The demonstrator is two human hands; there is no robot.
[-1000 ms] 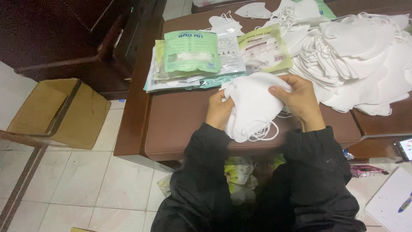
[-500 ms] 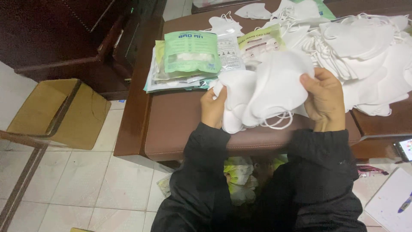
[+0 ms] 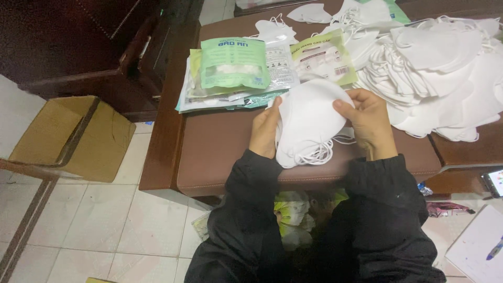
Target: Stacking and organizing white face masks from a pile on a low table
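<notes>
A stack of white face masks (image 3: 309,123) stands on edge over the brown padded bench (image 3: 215,157), elastic loops hanging at the bottom. My left hand (image 3: 264,131) presses the stack's left side. My right hand (image 3: 367,120) grips its right side, thumb on the front mask. Both sleeves are black. Just behind the stack lie green and clear mask packets (image 3: 233,65), one with a yellow-green printed front (image 3: 325,55).
A big heap of loose white masks (image 3: 440,68) covers the bench's right part. An open cardboard box (image 3: 68,136) sits on the tiled floor at left, beside dark wooden furniture (image 3: 78,47). A phone (image 3: 495,181) and white paper with a pen (image 3: 479,243) lie at right.
The mask stack was fanned out and lifted toward the right half a second ago; now it is gathered back together between both hands, centred over the bench.
</notes>
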